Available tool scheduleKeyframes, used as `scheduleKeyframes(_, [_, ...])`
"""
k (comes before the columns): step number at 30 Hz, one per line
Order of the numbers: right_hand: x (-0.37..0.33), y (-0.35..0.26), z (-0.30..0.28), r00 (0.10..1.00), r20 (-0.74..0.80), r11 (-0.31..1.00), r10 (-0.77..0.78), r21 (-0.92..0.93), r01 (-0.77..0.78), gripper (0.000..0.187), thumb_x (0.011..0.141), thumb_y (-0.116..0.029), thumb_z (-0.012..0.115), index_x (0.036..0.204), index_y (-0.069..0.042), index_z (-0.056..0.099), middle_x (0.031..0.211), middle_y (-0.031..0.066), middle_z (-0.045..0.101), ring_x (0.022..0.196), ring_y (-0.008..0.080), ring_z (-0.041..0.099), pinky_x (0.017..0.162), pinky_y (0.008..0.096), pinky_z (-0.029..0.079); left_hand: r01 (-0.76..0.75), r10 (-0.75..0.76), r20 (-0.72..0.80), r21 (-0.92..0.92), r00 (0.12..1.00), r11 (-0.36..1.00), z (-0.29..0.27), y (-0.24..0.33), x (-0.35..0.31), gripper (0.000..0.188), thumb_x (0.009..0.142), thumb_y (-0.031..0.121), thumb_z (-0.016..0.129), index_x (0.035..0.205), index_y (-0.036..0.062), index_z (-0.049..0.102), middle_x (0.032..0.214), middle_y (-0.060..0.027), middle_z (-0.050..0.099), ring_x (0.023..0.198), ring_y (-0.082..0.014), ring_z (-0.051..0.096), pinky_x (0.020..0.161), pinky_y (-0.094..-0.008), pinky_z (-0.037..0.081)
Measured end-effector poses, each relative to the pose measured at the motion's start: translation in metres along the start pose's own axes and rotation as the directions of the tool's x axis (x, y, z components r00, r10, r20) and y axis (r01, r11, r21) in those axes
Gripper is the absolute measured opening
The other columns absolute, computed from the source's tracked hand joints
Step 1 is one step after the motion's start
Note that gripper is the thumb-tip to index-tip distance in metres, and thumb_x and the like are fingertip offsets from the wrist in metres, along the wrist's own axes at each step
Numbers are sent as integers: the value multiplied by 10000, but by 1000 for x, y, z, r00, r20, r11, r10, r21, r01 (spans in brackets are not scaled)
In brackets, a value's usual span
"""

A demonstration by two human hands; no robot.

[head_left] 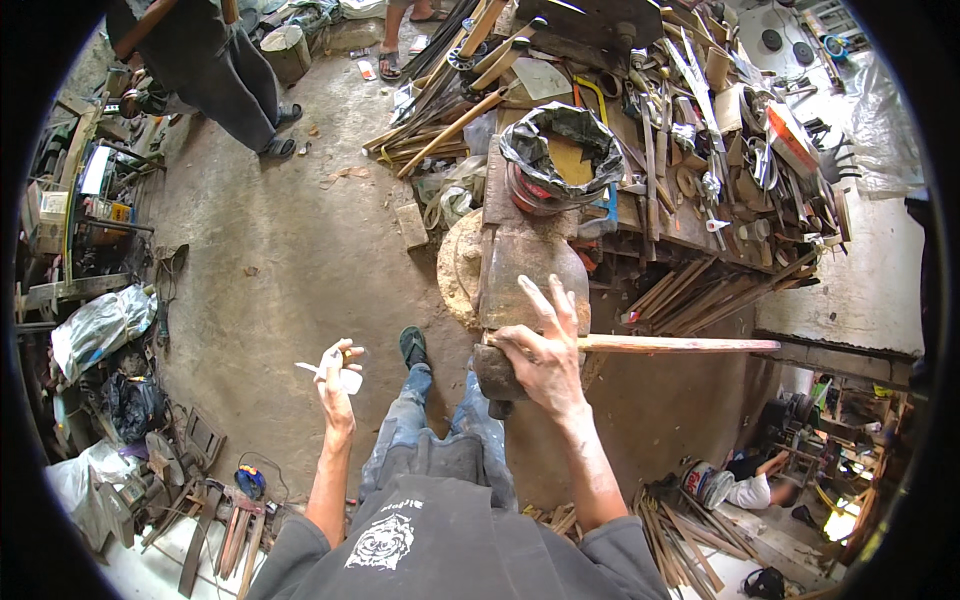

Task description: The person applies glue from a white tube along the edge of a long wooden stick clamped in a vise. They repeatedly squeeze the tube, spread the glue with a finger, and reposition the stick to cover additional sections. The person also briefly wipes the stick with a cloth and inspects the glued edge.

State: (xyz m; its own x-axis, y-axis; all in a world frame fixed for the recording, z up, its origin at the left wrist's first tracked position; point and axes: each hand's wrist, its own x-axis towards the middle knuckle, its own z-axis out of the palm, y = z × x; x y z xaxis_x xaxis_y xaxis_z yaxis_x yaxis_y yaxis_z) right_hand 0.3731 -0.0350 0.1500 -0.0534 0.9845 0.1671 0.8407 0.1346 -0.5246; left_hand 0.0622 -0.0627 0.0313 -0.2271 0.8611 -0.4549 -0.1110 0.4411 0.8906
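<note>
Head view, left hand [334, 388]: curls around a small white object [350, 381], apart from the other.
Right hand [548, 366]: spreads over a wooden stick [670, 344]; grip cannot be told.
Stick: lies across the worn block [532, 285], presumably for support.

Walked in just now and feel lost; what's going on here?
The person's right hand rests on a wooden stick lying across the near end of a narrow bench and jutting right. The left hand, off the bench, holds a small white item, too unclear to identify. A black-lined bucket stands farther along the bench. Another person stands at upper left.
</note>
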Motion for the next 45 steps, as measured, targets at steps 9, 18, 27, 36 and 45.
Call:
scheduleKeyframes(9, [-30, -18, 12, 959, -280, 999, -41, 19, 48, 182, 843, -46, 729, 997, -88, 643, 1220, 100, 676, 1295, 337, 544, 1162, 559, 317, 9, -9, -37, -14, 999, 1000, -4, -6, -3, 391, 1026, 317, 449, 1211, 46, 660, 1041, -109, 722, 846, -139, 628, 765, -284, 494])
scheduleKeyframes(18, [-58, -27, 26, 998, 15, 976, 57, -209, -53, 348, 906, -200, 682, 1250, -146, 667, 1310, 110, 568, 1349, 357, 438, 1174, 580, 242, -18, 18, 2, -16, 1000, 1000, 5, -4, 4, 379, 1030, 327, 464, 1209, 58, 661, 1021, -85, 719, 812, -116, 604, 724, -260, 482])
scheduleKeyframes(27, [-84, -3, -5, 898, -274, 826, 345, -364, -429, 362, 955, -306, 619, 1297, -196, 669, 1531, 194, 353, 1404, 435, 306, 1151, 628, 226, 11, -12, -34, -21, 999, 1000, -5, -12, 4, 372, 1033, 304, 460, 1215, 43, 653, 1052, -89, 703, 877, -126, 608, 760, -265, 479])
scheduleKeyframes(36, [-76, -15, 4, 930, -215, 813, 299, -453, -366, 455, 1026, -477, 462, 1386, -240, 610, 1622, 227, 204, 1483, 484, 157, 1187, 638, 118, -402, 404, 38, 228, 914, 887, 48, 64, -6, 428, 1021, 282, 412, 1330, 32, 570, 1236, -128, 635, 1070, -197, 589, 876, -319, 461])
scheduleKeyframes(45, [-72, -41, 20, 871, -71, 833, 486, -265, -486, 442, 1013, -465, 494, 1381, -251, 612, 1623, 251, 137, 1469, 533, 122, 1154, 700, 128, -869, 844, 370, 452, 388, 201, 216, 216, 60, 791, 948, 449, 571, 1565, 65, 261, 1579, -173, 325, 1398, -340, 324, 1148, -512, 263])
